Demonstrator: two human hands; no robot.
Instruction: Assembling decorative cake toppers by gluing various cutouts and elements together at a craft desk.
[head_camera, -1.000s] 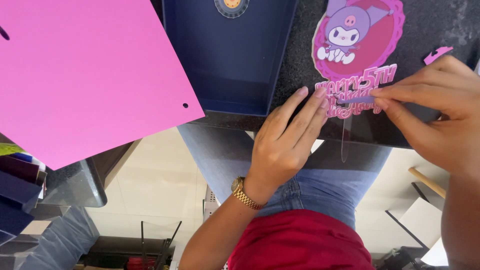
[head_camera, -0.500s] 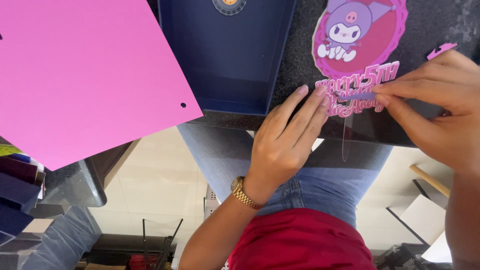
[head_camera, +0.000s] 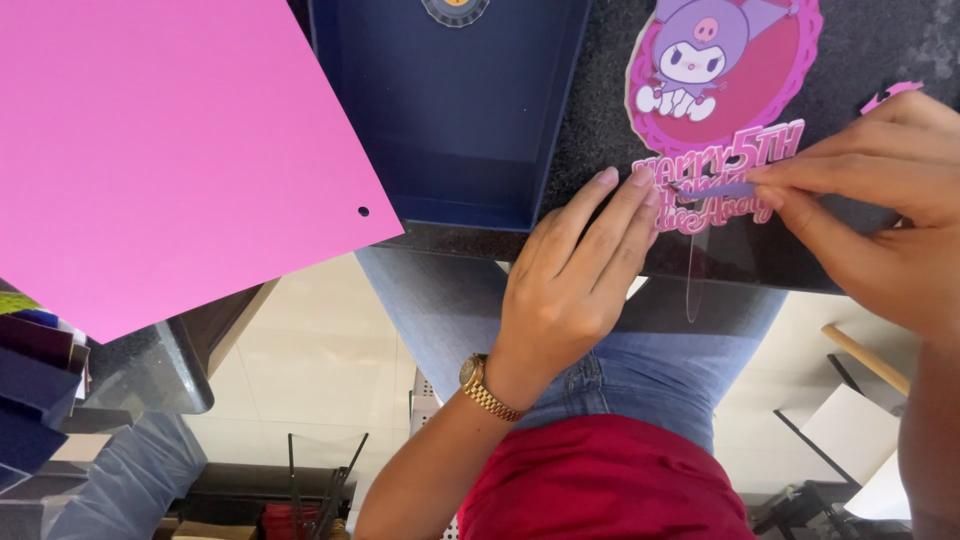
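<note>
At the dark tabletop (head_camera: 880, 40), our left hand (head_camera: 575, 285) lies flat, fingers extended, holding nothing but pressing the lettering of the pink cartoon cake topper (head_camera: 722, 120). Our right hand (head_camera: 880, 195) pinches a small pale strip (head_camera: 725, 188) over those letters. We judge a slip could tear the thin script or set the strip crooked. The navy box (head_camera: 455, 110) beside it appears empty.

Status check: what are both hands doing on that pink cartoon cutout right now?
Left hand flat, fingertips pinning the pink cutout. Right hand pinching a small strip at its lettering. Blue tray alongside, not obstructing.
</note>
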